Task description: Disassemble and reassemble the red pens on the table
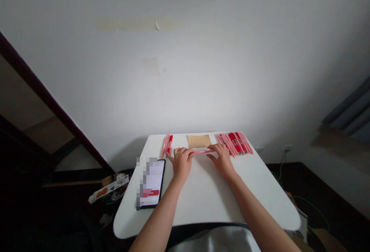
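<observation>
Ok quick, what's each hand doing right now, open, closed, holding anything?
Left hand: closed on one end of a pink pen.
Right hand: closed on the pen's other end.

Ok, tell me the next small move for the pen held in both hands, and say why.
Probably release the right hand and let the left hand lay the pink pen beside the small group of pens, parallel to them. Both hands pinch its ends now, and that group lies just beyond the left hand.
</observation>
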A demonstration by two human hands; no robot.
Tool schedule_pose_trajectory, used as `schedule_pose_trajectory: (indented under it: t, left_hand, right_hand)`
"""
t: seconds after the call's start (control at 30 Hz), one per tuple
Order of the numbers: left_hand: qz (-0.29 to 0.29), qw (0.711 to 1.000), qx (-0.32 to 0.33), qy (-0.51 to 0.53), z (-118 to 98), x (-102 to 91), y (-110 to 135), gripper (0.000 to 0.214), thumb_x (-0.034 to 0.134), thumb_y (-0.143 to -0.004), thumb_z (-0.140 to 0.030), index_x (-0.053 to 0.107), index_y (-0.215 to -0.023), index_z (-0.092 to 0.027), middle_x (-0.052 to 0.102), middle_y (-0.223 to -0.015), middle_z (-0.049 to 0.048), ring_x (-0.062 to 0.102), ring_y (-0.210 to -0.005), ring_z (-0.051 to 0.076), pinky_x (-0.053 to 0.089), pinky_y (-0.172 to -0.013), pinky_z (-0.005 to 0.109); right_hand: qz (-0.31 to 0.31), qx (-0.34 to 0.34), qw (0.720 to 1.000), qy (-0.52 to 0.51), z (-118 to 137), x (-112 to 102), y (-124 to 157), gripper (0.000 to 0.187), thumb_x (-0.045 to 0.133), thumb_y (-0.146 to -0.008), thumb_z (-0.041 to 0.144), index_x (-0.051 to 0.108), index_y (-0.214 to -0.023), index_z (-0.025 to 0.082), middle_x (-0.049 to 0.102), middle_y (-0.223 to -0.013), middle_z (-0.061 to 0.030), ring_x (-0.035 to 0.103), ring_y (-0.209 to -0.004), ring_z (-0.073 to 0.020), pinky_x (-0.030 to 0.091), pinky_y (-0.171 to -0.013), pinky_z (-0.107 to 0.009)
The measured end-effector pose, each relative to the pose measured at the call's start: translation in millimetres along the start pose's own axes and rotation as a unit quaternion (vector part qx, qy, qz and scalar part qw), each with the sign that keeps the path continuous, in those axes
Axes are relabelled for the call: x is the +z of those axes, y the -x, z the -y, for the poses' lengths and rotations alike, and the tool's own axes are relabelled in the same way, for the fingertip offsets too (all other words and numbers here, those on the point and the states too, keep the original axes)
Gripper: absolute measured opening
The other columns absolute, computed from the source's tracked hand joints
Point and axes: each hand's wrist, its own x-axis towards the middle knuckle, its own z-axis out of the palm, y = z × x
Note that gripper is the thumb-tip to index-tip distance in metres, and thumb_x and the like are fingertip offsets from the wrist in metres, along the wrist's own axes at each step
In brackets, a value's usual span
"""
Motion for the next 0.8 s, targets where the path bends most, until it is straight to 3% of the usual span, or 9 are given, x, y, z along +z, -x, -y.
schedule_pose_trajectory:
  t: [0.17, 0.47, 0.67, 0.8]
  left_hand:
    - [-0.002, 1.0, 0.007, -0.005, 1.4, 0.8, -0.1, 0.016, 0.057, -0.085, -0.041, 0.07, -0.086, -0.031, 0.071, -0.094, 0.0004, 0.052, -0.104, 0.023, 0.009, -0.109, 0.062]
    - [0.001, 1.0, 0.013, 0.016, 0.7, -1.6, -0.8, 0.015, 0.059, -0.084, -0.041, 0.07, -0.085, -0.031, 0.07, -0.092, 0.0003, 0.053, -0.104, 0.023, 0.006, -0.109, 0.06]
    - [-0.01, 1.0, 0.006, 0.002, 0.9, 0.1, -0.9, 0.016, 0.057, -0.085, -0.039, 0.071, -0.084, -0.031, 0.071, -0.093, 0.0009, 0.054, -0.103, 0.022, 0.01, -0.11, 0.059]
    - [0.002, 1.0, -0.004, 0.007, 0.4, -0.7, -1.0, 0.016, 0.058, -0.085, -0.039, 0.071, -0.086, -0.03, 0.071, -0.094, 0.0019, 0.053, -0.104, 0.023, 0.01, -0.109, 0.059]
  right_hand:
    - [-0.006, -0.005, 1.0, 0.011, -0.8, -0.5, -0.2, 0.012, 0.059, -0.088, 0.034, 0.064, -0.094, 0.026, 0.065, -0.096, -0.0046, 0.051, -0.096, -0.0241, 0.035, -0.085, -0.039]
    - [-0.006, -0.004, 1.0, 0.018, -1.5, 0.9, -0.1, 0.023, 0.053, -0.091, 0.043, 0.069, -0.092, 0.027, 0.065, -0.091, -0.0052, 0.051, -0.094, -0.0233, 0.036, -0.082, -0.037]
    - [-0.012, -0.007, 1.0, 0.017, -0.9, 1.0, 0.2, 0.027, 0.056, -0.089, 0.041, 0.065, -0.11, 0.028, 0.065, -0.097, -0.0066, 0.05, -0.097, -0.0245, 0.037, -0.083, -0.038]
    - [-0.02, -0.007, 1.0, 0.008, -0.4, 0.1, -0.2, 0.021, 0.057, -0.089, 0.038, 0.065, -0.104, 0.026, 0.066, -0.098, -0.0058, 0.051, -0.098, -0.0241, 0.037, -0.084, -0.038]
